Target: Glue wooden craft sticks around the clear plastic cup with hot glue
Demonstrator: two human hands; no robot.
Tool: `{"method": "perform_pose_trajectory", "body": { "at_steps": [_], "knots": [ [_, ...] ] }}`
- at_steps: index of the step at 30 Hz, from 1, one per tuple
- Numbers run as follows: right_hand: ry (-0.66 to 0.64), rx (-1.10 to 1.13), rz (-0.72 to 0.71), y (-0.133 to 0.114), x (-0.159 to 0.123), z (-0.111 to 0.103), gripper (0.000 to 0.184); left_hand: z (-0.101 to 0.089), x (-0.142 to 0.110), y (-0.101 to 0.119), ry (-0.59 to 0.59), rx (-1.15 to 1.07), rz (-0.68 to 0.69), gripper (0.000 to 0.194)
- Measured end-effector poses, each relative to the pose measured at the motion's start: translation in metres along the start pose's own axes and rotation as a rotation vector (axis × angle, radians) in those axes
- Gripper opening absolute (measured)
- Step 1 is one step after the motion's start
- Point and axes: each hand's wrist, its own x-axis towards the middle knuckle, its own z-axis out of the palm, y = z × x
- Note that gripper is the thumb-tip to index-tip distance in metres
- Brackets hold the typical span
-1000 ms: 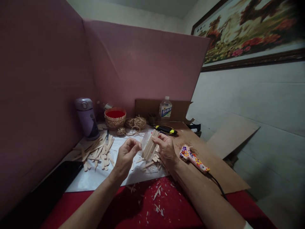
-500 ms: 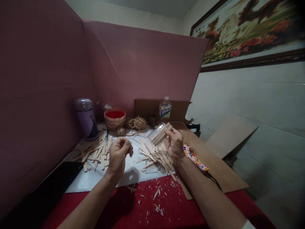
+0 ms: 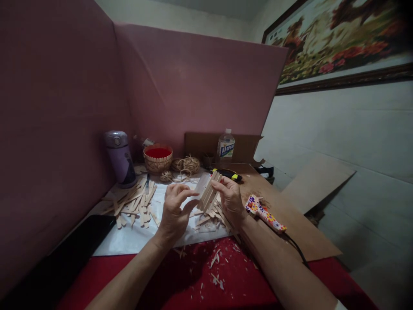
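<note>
My right hand (image 3: pixel 230 199) grips a small clear container clad with wooden sticks (image 3: pixel 208 191), holding it tilted above the white sheet (image 3: pixel 129 239). My left hand (image 3: pixel 176 211) has come up against the container's left side, fingers curled with the fingertips touching it. Below the hands lies a heap of loose wooden sticks (image 3: pixel 209 215). A second pile of wooden sticks (image 3: pixel 134 202) is spread to the left. A flower-patterned glue gun (image 3: pixel 264 213) rests on the brown cardboard (image 3: pixel 290 228) just right of my right wrist.
At the back stand a purple flask (image 3: pixel 120 157), a woven basket with a red inside (image 3: pixel 158 157), twine coils (image 3: pixel 187 165), a water bottle (image 3: pixel 225 145) and a black-yellow cutter (image 3: pixel 227 174). A black slab (image 3: pixel 64 258) lies left. Wood chips litter the red cloth (image 3: pixel 209 280). Pink boards wall the desk.
My right hand brought the stick-clad container back down and left from its raised position. My left hand moved right and up until its fingers touched the container.
</note>
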Motion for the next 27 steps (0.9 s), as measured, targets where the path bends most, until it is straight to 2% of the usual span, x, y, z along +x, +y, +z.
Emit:
{"method": "perform_pose_trajectory", "body": {
  "at_steps": [2,5,10,16,20,27],
  "knots": [
    [-0.029,-0.022,0.021,0.000,-0.003,0.002,0.011,0.000,0.001,0.000,-0.027,0.034,0.008,0.007],
    [-0.058,-0.016,0.046,0.000,-0.005,0.004,0.011,0.000,0.002,0.001,-0.075,0.053,0.014,0.012],
    [-0.016,0.110,0.070,0.002,-0.004,0.008,0.005,0.002,0.002,0.007,-0.136,-0.098,-0.019,0.016],
    [0.088,0.150,0.069,0.002,0.004,0.001,0.009,0.002,-0.004,0.013,-0.052,-0.290,-0.118,0.013],
    [0.091,0.130,0.073,-0.001,0.005,-0.002,0.010,0.004,-0.005,0.012,-0.018,-0.361,-0.178,0.011],
    [0.135,0.096,0.037,0.003,0.008,-0.003,0.015,0.007,-0.005,0.008,0.100,-0.519,-0.402,0.016]
  ]
}}
